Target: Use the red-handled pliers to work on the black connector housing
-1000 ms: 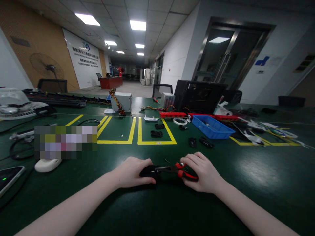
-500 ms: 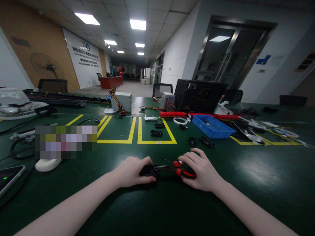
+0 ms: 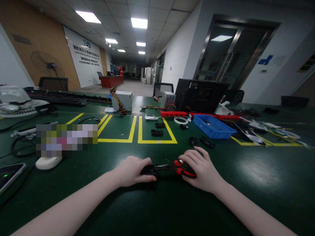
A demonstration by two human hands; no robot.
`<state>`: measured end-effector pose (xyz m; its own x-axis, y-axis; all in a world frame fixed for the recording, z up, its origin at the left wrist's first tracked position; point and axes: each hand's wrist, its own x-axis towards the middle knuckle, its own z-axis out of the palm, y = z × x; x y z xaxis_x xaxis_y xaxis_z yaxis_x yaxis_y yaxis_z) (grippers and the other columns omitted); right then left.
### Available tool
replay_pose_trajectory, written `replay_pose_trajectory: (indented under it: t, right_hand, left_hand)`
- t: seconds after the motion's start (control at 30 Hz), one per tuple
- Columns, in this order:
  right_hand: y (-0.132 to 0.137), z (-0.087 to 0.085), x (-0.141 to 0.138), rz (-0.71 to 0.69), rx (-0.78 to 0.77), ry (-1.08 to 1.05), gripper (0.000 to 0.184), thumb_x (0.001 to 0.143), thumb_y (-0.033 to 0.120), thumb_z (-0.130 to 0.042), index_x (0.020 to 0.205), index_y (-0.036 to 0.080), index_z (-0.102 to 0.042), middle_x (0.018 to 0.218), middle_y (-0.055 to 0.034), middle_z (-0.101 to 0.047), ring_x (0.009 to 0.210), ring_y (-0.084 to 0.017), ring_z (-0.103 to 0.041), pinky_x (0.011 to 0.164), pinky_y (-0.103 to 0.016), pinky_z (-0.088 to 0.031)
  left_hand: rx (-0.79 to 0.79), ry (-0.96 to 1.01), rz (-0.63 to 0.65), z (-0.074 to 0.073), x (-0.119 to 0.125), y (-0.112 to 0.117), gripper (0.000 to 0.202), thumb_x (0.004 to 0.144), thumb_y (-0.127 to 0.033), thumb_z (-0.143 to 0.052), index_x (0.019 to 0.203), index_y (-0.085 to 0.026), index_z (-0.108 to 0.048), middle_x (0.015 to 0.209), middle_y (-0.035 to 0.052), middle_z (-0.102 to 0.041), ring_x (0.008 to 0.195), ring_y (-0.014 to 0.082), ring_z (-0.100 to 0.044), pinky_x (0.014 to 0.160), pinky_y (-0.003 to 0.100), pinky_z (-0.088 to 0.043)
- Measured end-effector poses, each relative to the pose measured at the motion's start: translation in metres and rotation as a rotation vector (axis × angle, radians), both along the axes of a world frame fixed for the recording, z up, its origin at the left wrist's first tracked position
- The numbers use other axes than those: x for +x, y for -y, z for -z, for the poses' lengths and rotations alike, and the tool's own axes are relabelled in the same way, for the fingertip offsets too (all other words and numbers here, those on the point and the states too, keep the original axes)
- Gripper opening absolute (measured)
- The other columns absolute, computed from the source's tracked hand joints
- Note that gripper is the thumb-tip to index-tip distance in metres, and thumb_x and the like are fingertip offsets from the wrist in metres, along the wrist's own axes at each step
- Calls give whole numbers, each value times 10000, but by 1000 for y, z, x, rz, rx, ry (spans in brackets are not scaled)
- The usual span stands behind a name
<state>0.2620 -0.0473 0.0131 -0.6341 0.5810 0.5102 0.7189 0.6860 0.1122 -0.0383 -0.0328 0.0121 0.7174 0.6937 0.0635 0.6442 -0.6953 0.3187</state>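
My left hand [image 3: 134,170] is closed around a small black part [image 3: 147,169], pinched between thumb and fingers; most of it is hidden, and its exact kind cannot be made out. In my right hand [image 3: 200,168] are needle-nose pliers with red and black handles [image 3: 185,172]. Their handles are slightly apart, with the fingers on the upper one and the thumb side by the lower. The pliers' jaws point left and reach the end of the black part. Just above the jaws, a thin pin-like piece [image 3: 167,160] lies on the green table [image 3: 167,209].
Black parts [image 3: 157,132] lie inside a yellow-taped box, with others [image 3: 207,142] beyond my right hand. A blue tray [image 3: 213,127] stands at the right. Farther back are a power supply [image 3: 125,101] and a black case [image 3: 197,96]. A phone [image 3: 11,177] lies at the left.
The view has shifted very slightly. Both hands, the pliers and the black part keep nearly the same position.
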Motion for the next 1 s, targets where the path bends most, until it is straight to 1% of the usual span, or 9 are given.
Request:
replay_pose_trajectory:
  t: [0.13, 0.2, 0.27, 0.37, 0.47, 0.53, 0.63, 0.7, 1.0]
  right_hand:
    - [-1, 1, -1, -2, -6, 30, 445, 758, 173, -596, 1201, 183, -553, 1118, -118, -654, 1010, -270, -600, 915, -471, -464]
    - [-2, 2, -1, -10, 10, 45, 507, 734, 112, -557, 1236, 184, -539, 1161, -122, -642, 1052, -282, -586, 922, -480, -479]
    - [-3, 3, -1, -18, 19, 56, 523, 716, 88, -537, 1230, 183, -541, 1172, -120, -641, 1081, -288, -579, 948, -494, -476]
    - [-3, 3, -1, -27, 17, 49, 436, 733, 127, -550, 1167, 174, -567, 1116, -121, -656, 1040, -273, -605, 960, -488, -477]
    - [-3, 1, -1, -26, 30, 48, 358, 747, 165, -565, 1104, 184, -595, 1068, -108, -666, 1019, -266, -617, 1003, -513, -432]
    - [-3, 0, -2, -25, 40, 49, 331, 754, 175, -564, 1083, 185, -603, 1043, -102, -672, 1003, -264, -621, 994, -518, -426]
    - [-3, 1, -1, -42, 16, 41, 324, 765, 195, -571, 1085, 159, -597, 1019, -112, -674, 928, -243, -632, 860, -437, -505]
    - [-3, 3, 1, -56, -10, 36, 337, 767, 208, -583, 1097, 143, -592, 1032, -123, -668, 911, -233, -633, 782, -382, -531]
    - [-4, 8, 6, -111, 10, 38, 379, 783, 211, -583, 1154, 130, -583, 1061, -136, -663, 951, -241, -641, 806, -371, -552]
  left_hand:
    - [15, 1, 8, -1, 0, 2, 401, 893, -592, -542, 1044, -221, -558, 759, 14, -654, 633, 196, -621, 517, 235, -303]
    - [32, 3, 29, -1, 0, 2, 394, 893, -589, -546, 1030, -220, -560, 778, 17, -662, 645, 202, -628, 520, 238, -302]
    - [41, 11, 50, -1, 0, 2, 379, 903, -578, -539, 1019, -218, -562, 794, 20, -670, 655, 206, -634, 527, 243, -311]
    - [52, 18, 55, -1, 0, 2, 369, 910, -569, -533, 1013, -215, -562, 791, 18, -672, 654, 211, -639, 523, 250, -315]
    - [65, 20, 49, 0, 0, 2, 376, 908, -572, -536, 1023, -215, -559, 782, 16, -672, 645, 210, -641, 515, 250, -315]
    - [68, 19, 51, 1, 0, 2, 381, 904, -573, -544, 1030, -214, -556, 790, 15, -677, 647, 205, -646, 518, 248, -325]
    - [87, -5, 57, 1, 1, 2, 387, 895, -576, -557, 1028, -212, -556, 799, 16, -684, 654, 203, -655, 525, 247, -345]
    - [109, -27, 60, 2, 2, 2, 395, 891, -583, -559, 1025, -211, -558, 796, 16, -685, 653, 205, -657, 530, 250, -357]
    - [132, -37, 72, 2, 2, 2, 404, 902, -588, -542, 1054, -214, -555, 821, 20, -692, 669, 208, -661, 551, 255, -386]
